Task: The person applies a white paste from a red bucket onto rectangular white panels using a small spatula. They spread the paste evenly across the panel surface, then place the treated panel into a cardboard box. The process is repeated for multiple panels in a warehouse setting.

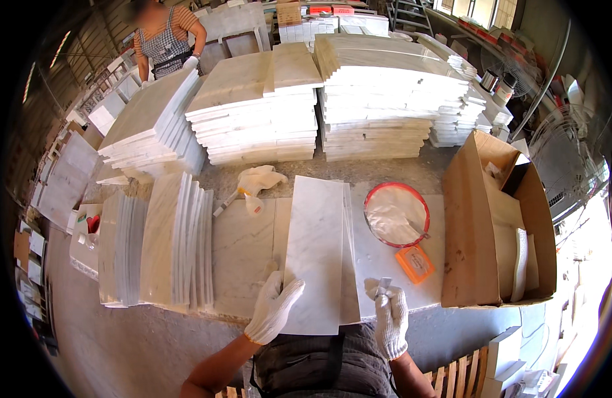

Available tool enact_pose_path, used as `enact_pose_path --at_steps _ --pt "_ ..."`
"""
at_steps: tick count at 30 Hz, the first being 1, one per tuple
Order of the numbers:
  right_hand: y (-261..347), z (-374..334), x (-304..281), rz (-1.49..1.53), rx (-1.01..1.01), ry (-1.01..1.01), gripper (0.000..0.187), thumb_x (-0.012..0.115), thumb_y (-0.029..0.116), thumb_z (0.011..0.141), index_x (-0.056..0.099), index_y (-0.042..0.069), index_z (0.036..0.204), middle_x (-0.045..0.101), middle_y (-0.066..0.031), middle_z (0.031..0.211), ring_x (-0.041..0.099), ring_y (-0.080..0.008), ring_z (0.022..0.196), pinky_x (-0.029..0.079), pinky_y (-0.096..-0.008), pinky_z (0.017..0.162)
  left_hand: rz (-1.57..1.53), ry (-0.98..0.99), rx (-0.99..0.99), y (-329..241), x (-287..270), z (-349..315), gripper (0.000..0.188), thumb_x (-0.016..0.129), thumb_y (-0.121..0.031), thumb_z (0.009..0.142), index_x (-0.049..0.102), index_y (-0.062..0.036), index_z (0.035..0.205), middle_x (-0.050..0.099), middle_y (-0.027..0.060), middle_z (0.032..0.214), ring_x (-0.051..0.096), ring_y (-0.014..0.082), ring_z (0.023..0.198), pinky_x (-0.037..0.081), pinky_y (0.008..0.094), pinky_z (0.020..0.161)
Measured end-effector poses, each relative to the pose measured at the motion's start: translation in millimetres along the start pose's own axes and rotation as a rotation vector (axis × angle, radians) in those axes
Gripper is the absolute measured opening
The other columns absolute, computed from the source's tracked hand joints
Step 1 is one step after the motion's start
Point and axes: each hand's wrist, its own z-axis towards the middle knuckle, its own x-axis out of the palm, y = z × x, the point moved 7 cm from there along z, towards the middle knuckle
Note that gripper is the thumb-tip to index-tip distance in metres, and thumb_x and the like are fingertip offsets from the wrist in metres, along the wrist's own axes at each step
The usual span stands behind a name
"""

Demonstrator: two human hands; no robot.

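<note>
Resting against the near left edge of the white marble slab (315,252), the left hand (276,310) has its thumb apart from its fingers; how firmly they press cannot be told. The right hand (391,318) has its fingers clamped on a small flat tool (383,285). The slab lies over other thin slabs (350,278) on the desk (293,168); its near end appears to project past the front edge. Caution: downward force on that end could tip the slab, a sideways push could slide it, and a tool slip could scratch its face. Farther out, an orange box (415,264) lies near a red-rimmed tub (393,215); a wide right-hand sweep could upset the tub. Beyond, tall slab stacks (253,126) have uneven edges; a knock could dislodge pieces.
</note>
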Motion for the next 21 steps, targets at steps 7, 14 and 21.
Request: enact_pose_path --at_steps 7,14,21 --pt "-23 0 -7 0.091 0.052 -0.056 0.014 0.044 0.009 0.104 0.055 0.0 0.106 0.065 -0.0154 0.114 0.063 -0.021 0.099 0.051 -0.0396 0.094 0.106 -0.032 0.117 2 -20 -30 0.015 0.063 -0.012 0.099 0.05 -0.0071 0.092 0.046 -0.0055 0.079 0.039 0.0032 0.071 0.036 0.0205 0.062" --pt "-20 -2 0 -0.008 -0.008 -0.056 0.013 0.044 0.01 0.105 0.053 0.001 0.106 0.065 -0.0145 0.112 0.063 -0.0206 0.098 0.051 -0.0383 0.093 0.05 -0.067 0.173 -7 -33 -55 0.014 0.064 -0.002 0.093 0.05 -0.0043 0.092 0.054 -0.0014 0.077 0.043 0.004 0.067 0.038 0.0223 0.059" --pt "-12 -1 3 0.06 -0.015 -0.088 0.015 0.045 0.013 0.105 0.053 0.001 0.105 0.065 -0.0145 0.111 0.063 -0.0207 0.097 0.05 -0.038 0.093 0.077 -0.062 0.198 -23 -38 -65 0.013 0.066 -0.001 0.091 0.053 -0.0021 0.095 0.056 -0.0005 0.077 0.046 0.0039 0.066 0.04 0.022 0.059"
